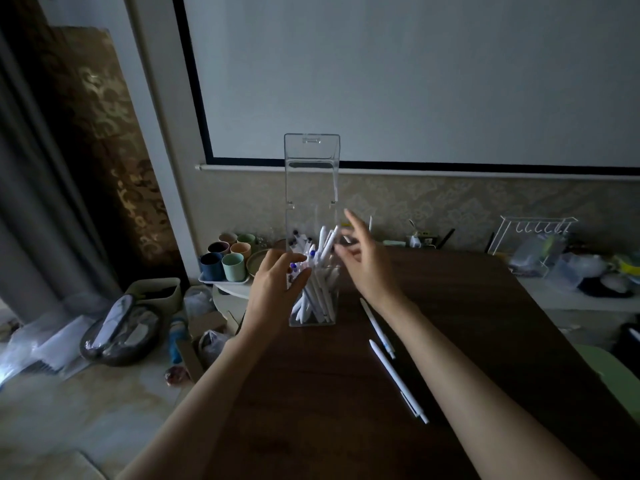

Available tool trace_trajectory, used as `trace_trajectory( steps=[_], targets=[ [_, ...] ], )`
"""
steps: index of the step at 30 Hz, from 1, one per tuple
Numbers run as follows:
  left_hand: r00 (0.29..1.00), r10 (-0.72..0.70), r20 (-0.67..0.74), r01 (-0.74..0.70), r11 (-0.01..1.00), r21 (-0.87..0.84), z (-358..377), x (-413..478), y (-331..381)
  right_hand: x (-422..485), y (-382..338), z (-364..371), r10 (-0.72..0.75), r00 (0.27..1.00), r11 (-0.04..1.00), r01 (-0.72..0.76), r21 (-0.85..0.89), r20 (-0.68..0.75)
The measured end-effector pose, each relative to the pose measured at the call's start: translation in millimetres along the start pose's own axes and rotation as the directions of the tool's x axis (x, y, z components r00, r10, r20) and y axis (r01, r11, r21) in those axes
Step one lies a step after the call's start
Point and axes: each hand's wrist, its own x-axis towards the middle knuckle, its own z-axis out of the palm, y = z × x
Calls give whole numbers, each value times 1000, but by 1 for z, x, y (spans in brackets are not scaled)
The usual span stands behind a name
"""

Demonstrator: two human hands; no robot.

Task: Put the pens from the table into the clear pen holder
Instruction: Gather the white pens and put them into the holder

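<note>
Nearest to us, two bare forearms reach forward over the dark wooden counter [467,306], their elbows cut off by the lower edge of the view. Our left hand [273,289] rests against the left wall of the clear pen holder [311,202], fingers curled around its near corner and over the tips of the pens inside; the thumb side is turned away from us, so we cannot tell how firmly this grip presses the plastic. Our right hand [363,258] hovers just right of the holder's rim with fingers spread and holding nothing, its fingertips blurred. The holder stands upright near the counter's far left edge, its tall back panel rising against the white screen behind. A bundle of white pens [318,271] leans inside it, crossed over each other; dim light and the left hand hide how many there are. Two more white pens lie on the counter to the right of the holder, between our arms: the farther pen [377,329] and the nearer pen [398,381], roughly end to end, with what may be a third pen half hidden beside the nearer one's lower end. Left of the counter, a tray of coloured cups [228,261] sits lower down, hard to make out in the gloom.
</note>
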Motion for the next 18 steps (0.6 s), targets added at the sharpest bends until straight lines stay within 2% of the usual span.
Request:
trace_trajectory(
  steps=[2, 5, 7, 10, 14, 18],
  targets=[
    [999, 41, -23, -41, 999, 6, 4, -15, 3, -21, 16, -16, 45, 996, 999, -44, 14, -82],
    [996, 46, 71, -46, 999, -3, 18, -43, 12, -54, 50, -42, 274, 960, 960, -277, -41, -53],
    [975, -85, 207, 79, 996, 35, 34, -61, 16, -74, 73, -50, 430, 903, 891, -427, -152, -19],
    [902, -296, 314, 249, 951, 182, 60, -83, 22, -90, 88, -41, 567, 824, 804, -552, -220, 2],
    [872, -351, 341, 261, 923, 281, 88, -102, 40, -84, 88, -26, 593, 802, 718, -489, -495, 69],
    [863, -395, 317, 303, 904, 301, 105, -101, 50, -78, 87, -32, 625, 777, 666, -484, -567, 71]
  ],
)
